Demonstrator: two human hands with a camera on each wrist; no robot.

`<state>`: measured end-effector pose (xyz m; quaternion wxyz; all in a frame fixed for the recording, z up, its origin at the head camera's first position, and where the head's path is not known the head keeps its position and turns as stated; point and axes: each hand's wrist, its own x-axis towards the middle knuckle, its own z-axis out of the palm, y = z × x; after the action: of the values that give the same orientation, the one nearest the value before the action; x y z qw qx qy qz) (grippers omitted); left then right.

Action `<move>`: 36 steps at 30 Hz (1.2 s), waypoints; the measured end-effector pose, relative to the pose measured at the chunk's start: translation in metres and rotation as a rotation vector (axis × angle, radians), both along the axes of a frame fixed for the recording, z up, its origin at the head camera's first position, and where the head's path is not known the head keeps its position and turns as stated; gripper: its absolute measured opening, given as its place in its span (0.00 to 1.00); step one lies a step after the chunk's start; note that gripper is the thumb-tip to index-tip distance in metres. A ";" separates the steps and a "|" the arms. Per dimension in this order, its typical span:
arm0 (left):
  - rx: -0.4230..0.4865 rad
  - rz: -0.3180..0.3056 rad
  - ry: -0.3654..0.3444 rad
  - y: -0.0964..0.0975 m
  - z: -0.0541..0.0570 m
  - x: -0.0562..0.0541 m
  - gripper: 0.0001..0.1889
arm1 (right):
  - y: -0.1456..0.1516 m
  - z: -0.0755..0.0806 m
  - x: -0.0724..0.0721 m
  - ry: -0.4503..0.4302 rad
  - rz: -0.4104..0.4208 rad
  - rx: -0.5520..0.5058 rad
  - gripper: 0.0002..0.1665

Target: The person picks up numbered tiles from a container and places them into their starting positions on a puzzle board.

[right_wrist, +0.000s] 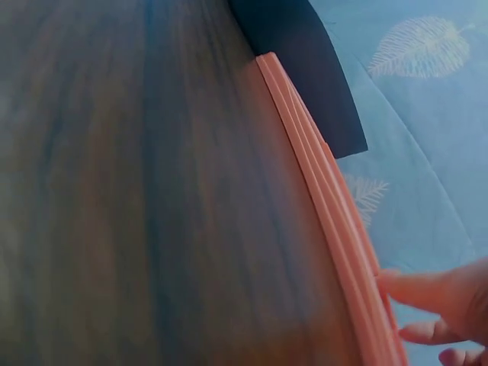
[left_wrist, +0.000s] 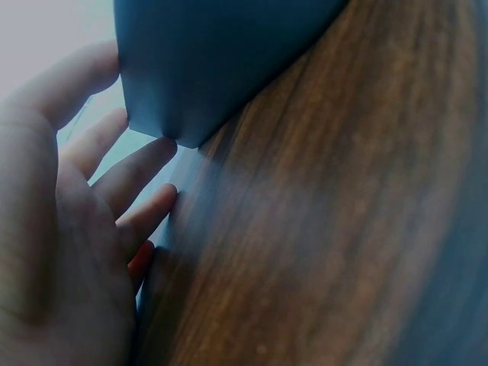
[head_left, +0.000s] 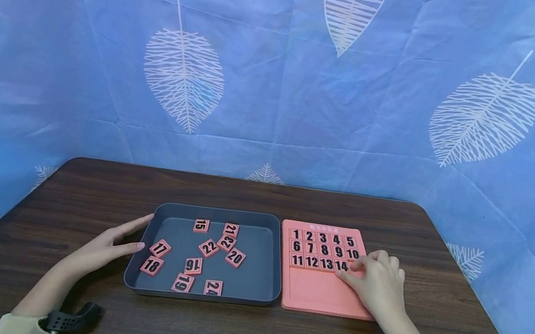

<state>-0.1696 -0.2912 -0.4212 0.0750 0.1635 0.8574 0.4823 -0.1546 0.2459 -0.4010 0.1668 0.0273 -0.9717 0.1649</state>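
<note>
A grey tray (head_left: 253, 278) holds several loose pink number tiles, among them the number 17 tile (head_left: 160, 248) and the number 15 tile (head_left: 201, 225). My left hand (head_left: 107, 247) rests against the tray's left side, its fingers spread and fairly straight; in the left wrist view fingertips meet the tray's dark outer wall (left_wrist: 206, 61). On the pink puzzle board (head_left: 317, 292), tiles 1 to 14 stand in rows. My right hand (head_left: 379, 283) pinches the number 14 tile (head_left: 342, 265) between thumb and index finger at the end of the third row. The right wrist view shows those fingers (right_wrist: 419, 290) at the board's surface.
The tray and the board lie side by side on a dark wooden table (head_left: 245, 333). A blue cloth (head_left: 279, 78) with white leaf prints hangs behind and around it. A black band (head_left: 72, 319) is on the left wrist.
</note>
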 end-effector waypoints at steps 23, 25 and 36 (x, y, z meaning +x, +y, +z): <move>0.001 -0.010 0.009 0.000 -0.002 0.000 0.34 | -0.099 0.046 0.000 0.108 0.190 -0.191 0.14; -0.003 -0.006 0.011 0.000 -0.003 0.000 0.34 | -0.112 0.046 0.001 0.108 0.194 -0.180 0.15; -0.014 0.009 0.015 0.000 -0.003 0.000 0.34 | -0.188 0.037 0.000 0.099 0.266 -0.177 0.17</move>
<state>-0.1694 -0.2910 -0.4245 0.0676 0.1626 0.8620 0.4753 -0.1544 0.0580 -0.3643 0.1927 0.1491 -0.9318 0.2689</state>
